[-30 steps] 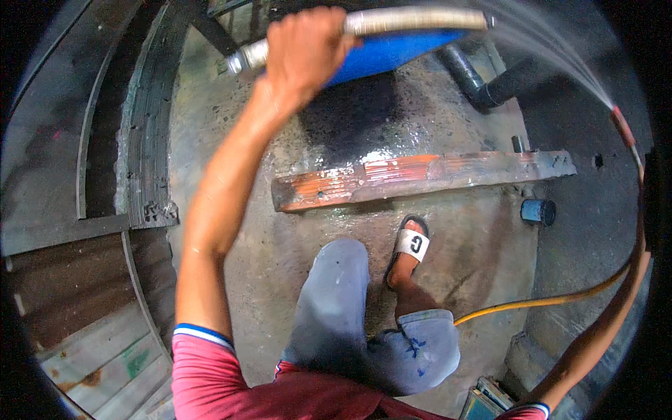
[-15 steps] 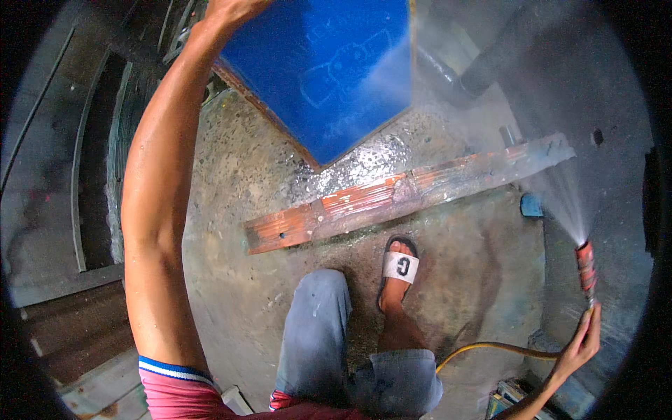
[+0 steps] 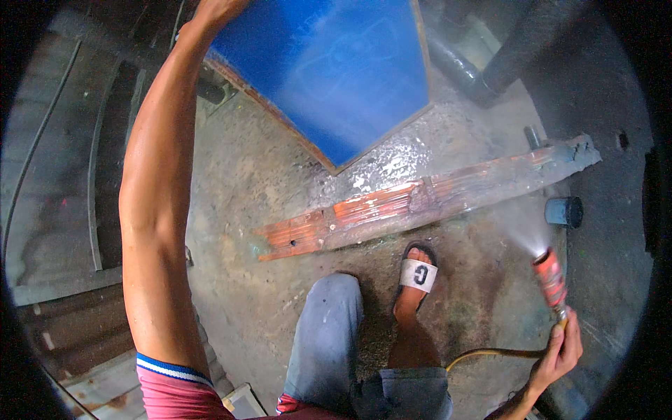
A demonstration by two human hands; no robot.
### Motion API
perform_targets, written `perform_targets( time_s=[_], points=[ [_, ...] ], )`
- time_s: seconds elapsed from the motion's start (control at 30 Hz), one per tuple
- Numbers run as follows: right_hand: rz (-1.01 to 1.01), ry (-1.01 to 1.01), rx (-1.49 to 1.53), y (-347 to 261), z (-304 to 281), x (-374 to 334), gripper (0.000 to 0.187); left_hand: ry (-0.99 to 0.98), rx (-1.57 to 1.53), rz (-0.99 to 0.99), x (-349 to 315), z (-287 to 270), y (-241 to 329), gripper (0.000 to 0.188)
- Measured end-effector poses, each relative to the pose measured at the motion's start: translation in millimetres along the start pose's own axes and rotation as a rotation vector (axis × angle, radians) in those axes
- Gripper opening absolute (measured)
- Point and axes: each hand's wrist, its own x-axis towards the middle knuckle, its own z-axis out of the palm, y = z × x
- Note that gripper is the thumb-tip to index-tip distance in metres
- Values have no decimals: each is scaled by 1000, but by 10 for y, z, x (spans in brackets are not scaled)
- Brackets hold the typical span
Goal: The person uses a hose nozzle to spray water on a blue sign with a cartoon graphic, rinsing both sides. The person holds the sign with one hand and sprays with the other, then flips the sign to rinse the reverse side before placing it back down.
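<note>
At the far top, my left hand (image 3: 218, 10) is at the edge of a blue wood-edged board (image 3: 371, 105) and seems to grip it; its fingertips are cut off by the frame. Faint drawn lines mark the board's wet face, partly veiled by mist. At the lower right, my right hand (image 3: 562, 348) is closed round the base of a red hose nozzle (image 3: 550, 276). A fan of water spray leaves the nozzle toward the upper left. From the hand, a yellow hose (image 3: 490, 352) runs left behind my knee.
A long piece of broken hollow brickwork (image 3: 374, 210) lies across the wet concrete floor, just beyond my sandalled foot (image 3: 418, 274). A blue cup-like container (image 3: 563, 212) is by the right wall. Grey pipe (image 3: 465, 73) runs at the upper right; dark metal sheeting (image 3: 52, 175) stands left.
My right hand has swung the nozzle leftward, and its spray now points up and left toward the board. More mist covers the board's face. The view has shifted slightly.
</note>
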Motion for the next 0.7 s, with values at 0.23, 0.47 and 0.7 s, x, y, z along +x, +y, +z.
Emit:
perform_targets(
  time_s=[0.23,0.47,0.7],
  points=[
    [106,75,-88,-153,-91,25,28,-18,-103,84,-57,113,459,43],
    [18,-22,10,-139,-26,-143,30,-51,-5,76,-27,50,396,42],
    [132,165,290,-60,166,-276,30,-18,5,106,-102,120,404,38]
  ],
)
